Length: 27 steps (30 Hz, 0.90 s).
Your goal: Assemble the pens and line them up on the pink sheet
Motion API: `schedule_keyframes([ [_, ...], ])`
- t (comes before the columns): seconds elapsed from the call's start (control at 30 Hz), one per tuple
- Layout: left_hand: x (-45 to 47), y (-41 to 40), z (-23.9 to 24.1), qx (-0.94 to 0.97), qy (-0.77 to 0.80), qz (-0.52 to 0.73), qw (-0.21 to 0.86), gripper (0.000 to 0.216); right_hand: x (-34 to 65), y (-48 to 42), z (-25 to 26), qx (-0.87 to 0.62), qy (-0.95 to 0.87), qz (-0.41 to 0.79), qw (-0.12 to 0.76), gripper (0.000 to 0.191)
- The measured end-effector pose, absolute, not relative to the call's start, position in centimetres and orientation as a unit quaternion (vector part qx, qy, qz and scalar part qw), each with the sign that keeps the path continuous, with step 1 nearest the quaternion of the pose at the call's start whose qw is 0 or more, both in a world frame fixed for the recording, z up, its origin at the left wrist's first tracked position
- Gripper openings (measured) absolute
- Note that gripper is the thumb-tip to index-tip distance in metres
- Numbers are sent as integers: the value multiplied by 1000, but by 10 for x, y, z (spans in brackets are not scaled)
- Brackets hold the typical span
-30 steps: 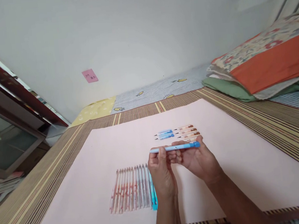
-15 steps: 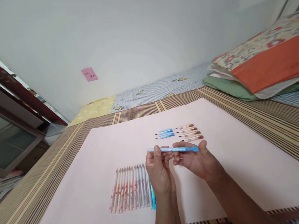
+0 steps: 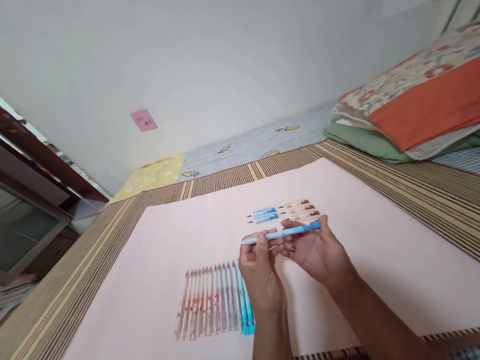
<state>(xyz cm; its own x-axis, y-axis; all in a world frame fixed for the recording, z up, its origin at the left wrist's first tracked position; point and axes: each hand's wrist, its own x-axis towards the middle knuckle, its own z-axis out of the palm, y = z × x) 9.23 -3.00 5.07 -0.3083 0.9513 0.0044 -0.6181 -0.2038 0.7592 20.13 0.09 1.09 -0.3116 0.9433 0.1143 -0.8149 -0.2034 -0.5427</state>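
A light blue pen with a darker blue end lies nearly level between my hands, above the pink sheet. My left hand pinches its pale left part between thumb and fingers. At the other end, my right hand has its thumb at the dark blue tip and its fingers curled beneath. Behind the hands lie two blue pens with dark points facing left. Beside them is a small stack of brown-ended pens, partly covered by my right hand.
A row of slim clear pens with pinkish and greyish barrels lies left of my left forearm. Turquoise pens adjoin the row, partly hidden. The pink sheet rests on a striped mat. Folded bedding is at right.
The right end of the pen has risen slightly and my right thumb has come in against it. My left hand has shifted a little right, uncovering more turquoise pens.
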Motion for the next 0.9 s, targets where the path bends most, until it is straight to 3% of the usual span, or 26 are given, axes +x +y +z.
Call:
schedule_keyframes([
  [0.1, 95, -30, 45, 252, 341, 735, 530, 26, 199, 2, 12, -130, -286, 738, 597, 61],
  [0.23, 95, -28, 40, 253, 336, 733, 535, 27, 192, 5, 13, -199, -317, 695, 614, 29],
  [0.3, 95, -26, 38, 256, 331, 725, 548, 27, 189, 6, 12, -231, -308, 680, 624, 23],
  [0.47, 96, -23, 29, 245, 334, 697, 585, 31, 190, 8, 9, -279, -292, 654, 639, 30],
  [0.7, 95, -21, 20, 253, 400, 704, 530, 33, 188, 4, 9, -347, -351, 593, 636, 34],
  [0.9, 93, -21, 23, 209, 408, 674, 579, 53, 181, -3, 18, -367, -382, 585, 614, 35],
])
